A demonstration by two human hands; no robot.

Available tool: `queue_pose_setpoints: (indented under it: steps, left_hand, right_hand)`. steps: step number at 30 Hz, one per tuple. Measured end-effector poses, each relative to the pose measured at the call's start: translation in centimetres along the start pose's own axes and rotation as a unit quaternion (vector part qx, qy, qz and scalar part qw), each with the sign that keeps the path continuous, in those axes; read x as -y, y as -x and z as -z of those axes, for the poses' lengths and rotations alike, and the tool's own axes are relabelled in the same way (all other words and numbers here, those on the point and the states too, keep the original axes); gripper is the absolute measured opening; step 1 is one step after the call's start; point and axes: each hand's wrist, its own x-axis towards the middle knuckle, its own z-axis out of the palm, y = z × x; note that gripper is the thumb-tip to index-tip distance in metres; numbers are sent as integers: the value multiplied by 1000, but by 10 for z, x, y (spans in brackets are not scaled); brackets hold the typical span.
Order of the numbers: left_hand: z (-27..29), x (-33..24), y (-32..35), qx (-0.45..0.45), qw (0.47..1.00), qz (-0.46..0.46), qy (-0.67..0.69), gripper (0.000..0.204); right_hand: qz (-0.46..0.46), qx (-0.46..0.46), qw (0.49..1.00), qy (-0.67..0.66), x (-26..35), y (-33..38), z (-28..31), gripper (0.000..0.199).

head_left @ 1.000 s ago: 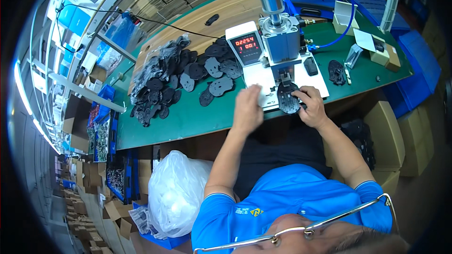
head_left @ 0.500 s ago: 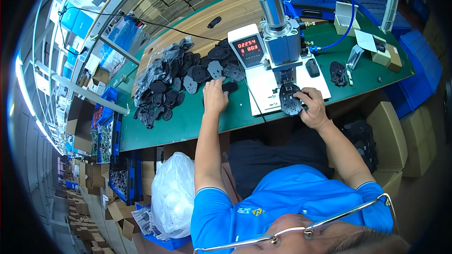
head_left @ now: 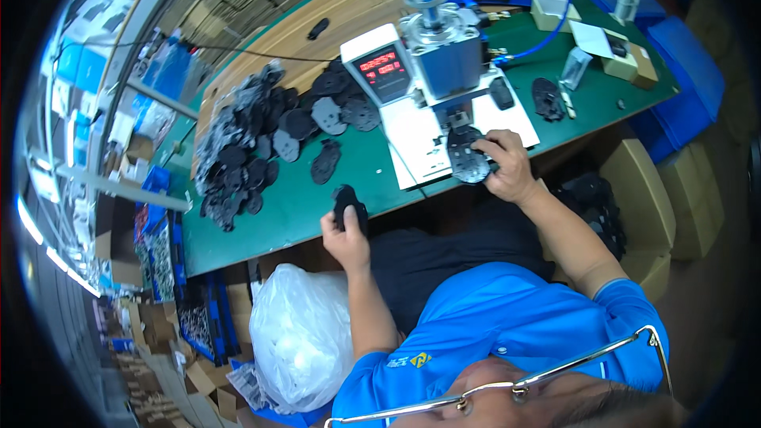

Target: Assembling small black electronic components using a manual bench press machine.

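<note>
My left hand [head_left: 346,246] grips a dark oval plastic part [head_left: 347,202] near the bench's front edge, thumb laid across it. At the press, my right hand [head_left: 509,166] pinches the right side of a black oval plastic plate [head_left: 468,160] with holes in it. That plate's far end lies beneath the tool of the press [head_left: 450,63], over the white base plate [head_left: 412,162]. A loose black part [head_left: 325,162] rests on the green mat between my left hand and the heap of similar dark parts [head_left: 261,127].
A white control box [head_left: 378,63] with a red display stands left of the press. On the right lie another black part [head_left: 547,99] and small open cartons [head_left: 555,4]. A white plastic bag [head_left: 301,333] bulges below the bench, and a cardboard box [head_left: 634,198] of black parts stands at right.
My left hand has drawn back from beside the heap toward me, now with a dark part in it. My right hand stays on the plate at the press. The whole view has shifted slightly.
</note>
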Motion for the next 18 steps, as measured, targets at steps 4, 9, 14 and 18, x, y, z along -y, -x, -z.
queue_pose_setpoints:
  steps: [4,9,14,18]
  left_hand:
    - [-6,-22,13,83,926,175,323,30]
    - [-18,-32,21,141,886,232,375,39]
    - [-28,-48,24,212,865,206,404,39]
    - [-30,-49,28,210,884,215,359,38]
  right_hand:
    - [1,-3,1000,-5,1,-2,-1,41]
    - [-10,0,1000,-4,0,0,2,41]
    - [-12,6,1000,-6,-1,2,2,41]
    - [-17,4,1000,-13,2,0,2,41]
